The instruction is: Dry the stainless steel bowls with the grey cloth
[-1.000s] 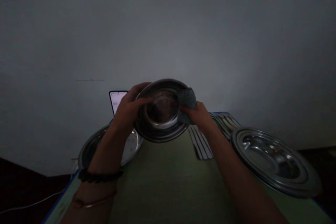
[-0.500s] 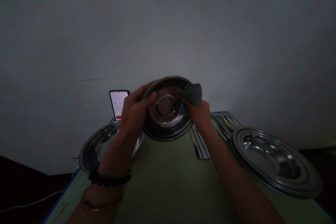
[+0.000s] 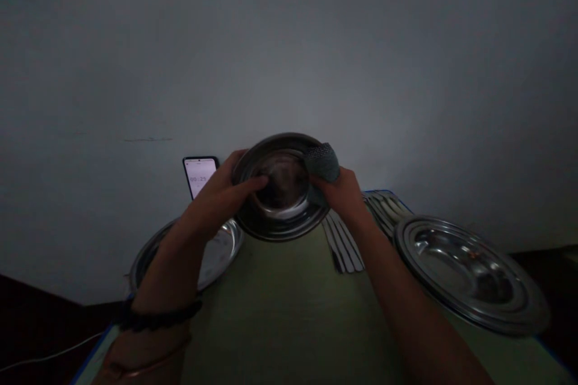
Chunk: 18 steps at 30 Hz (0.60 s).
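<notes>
A shiny metal bowl [image 3: 284,222] is held up above the table, tilted so its inside faces me. My left hand [image 3: 226,192] grips its left side, thumb over the inner wall and fingers behind the rim. In my right hand [image 3: 341,189] is a bunched grey-green cloth [image 3: 324,162], pressed against the bowl's right rim and inner side. Both hands are closed. The fingers behind the bowl and under the cloth are hidden.
Behind my left forearm lies a wide metal basin [image 3: 226,252]. A phone [image 3: 198,174] showing a timer leans on the wall. Several pieces of cutlery [image 3: 345,246] lie right of centre, beside stacked metal plates [image 3: 469,277]. The table [image 3: 280,313] is green with blue edging.
The bowl has shifted slightly left and turned in my hands. My left hand and forearm have swung left, covering more of the basin. The right hand and cloth moved slightly left.
</notes>
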### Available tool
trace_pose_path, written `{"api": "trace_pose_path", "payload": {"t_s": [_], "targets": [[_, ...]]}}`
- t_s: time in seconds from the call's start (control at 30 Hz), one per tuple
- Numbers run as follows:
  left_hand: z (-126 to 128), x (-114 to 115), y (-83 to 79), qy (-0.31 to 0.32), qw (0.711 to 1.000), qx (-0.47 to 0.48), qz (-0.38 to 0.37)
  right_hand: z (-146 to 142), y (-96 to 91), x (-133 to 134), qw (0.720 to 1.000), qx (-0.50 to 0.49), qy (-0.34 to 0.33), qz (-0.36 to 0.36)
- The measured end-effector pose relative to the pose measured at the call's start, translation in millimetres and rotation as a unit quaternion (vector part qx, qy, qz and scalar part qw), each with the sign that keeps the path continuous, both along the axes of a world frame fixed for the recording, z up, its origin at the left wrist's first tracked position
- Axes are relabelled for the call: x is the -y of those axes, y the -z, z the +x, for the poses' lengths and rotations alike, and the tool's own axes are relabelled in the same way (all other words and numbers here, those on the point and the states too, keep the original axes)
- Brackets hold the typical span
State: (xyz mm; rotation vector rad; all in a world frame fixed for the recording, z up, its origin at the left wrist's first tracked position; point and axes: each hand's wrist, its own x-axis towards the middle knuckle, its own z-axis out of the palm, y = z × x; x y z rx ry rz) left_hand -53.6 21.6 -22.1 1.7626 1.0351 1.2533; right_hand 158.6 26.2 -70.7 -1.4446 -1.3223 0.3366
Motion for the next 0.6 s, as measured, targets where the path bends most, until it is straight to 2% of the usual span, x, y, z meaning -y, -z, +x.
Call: {"api": "trace_pose_path", "payload": {"t_s": [0.07,0.2,0.27,0.33,0.43,0.53,0.6], "targets": [[-6.9,3.4,-3.3,0.016,0.997,-0.077,-0.007,3.8,-8.2,5.9,0.996,0.083,-0.008,0.02],[-9.9,4.2,-1.6,0.07,0.975,-0.208,0.026,2.1,-17.4,15.4,0.979,0.194,-0.041,0.044],[-7.1,3.4,0.3,0.082,0.972,-0.219,0.02,0.1,-18.0,16.9,0.972,0.222,-0.058,0.044],[-2.8,2.7,1.8,0.078,0.978,-0.192,0.01,-2.1,-15.8,15.6,0.972,0.226,-0.045,0.04],[4.1,1.3,3.6,0.017,0.993,-0.12,0.011,-7.4,-7.4,10.3,0.986,0.161,0.002,0.044],[7.1,-1.1,4.5,-0.033,0.998,-0.048,0.0,-15.9,5.6,4.5,0.997,0.036,0.032,0.058],[5.4,-2.6,3.8,-0.047,0.998,-0.03,0.005,-23.2,14.9,1.4,0.997,-0.058,0.027,0.052]]}}
